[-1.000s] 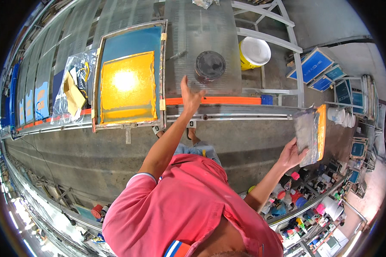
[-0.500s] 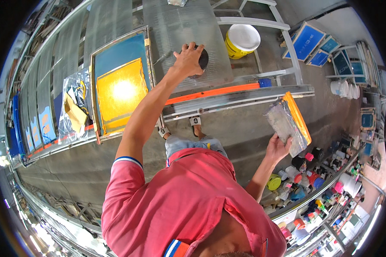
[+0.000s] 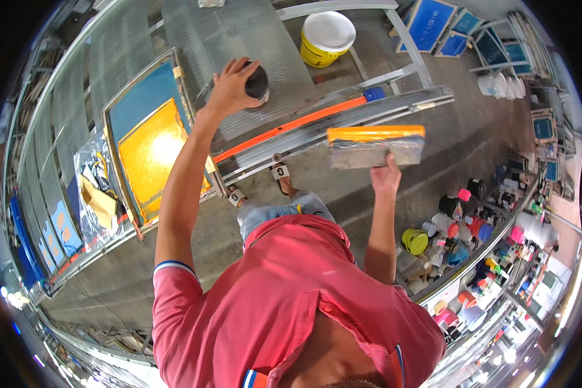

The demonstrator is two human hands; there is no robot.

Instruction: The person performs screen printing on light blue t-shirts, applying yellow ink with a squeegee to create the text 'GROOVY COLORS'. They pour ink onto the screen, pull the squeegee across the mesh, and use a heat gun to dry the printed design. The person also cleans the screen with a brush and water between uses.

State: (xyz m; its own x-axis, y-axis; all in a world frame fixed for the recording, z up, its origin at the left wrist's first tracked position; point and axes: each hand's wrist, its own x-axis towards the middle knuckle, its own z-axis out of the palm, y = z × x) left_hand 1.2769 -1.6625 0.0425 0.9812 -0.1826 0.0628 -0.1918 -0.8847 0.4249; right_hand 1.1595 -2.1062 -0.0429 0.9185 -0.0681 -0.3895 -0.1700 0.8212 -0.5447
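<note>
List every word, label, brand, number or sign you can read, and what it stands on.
I leave printed text unquoted and only place it:
White sandal strap: a dark, single character-like mark.
Blue framed panel, upper right: pale lettering, small.
Light-blue sheet, far left: orange marks, too blurred to read.
Crowded containers, lower right: any labels too small to read.
Orange-edged tool in the right hand: no readable text.

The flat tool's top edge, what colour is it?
The top edge is yellow-orange; the head view shows it best.
</note>
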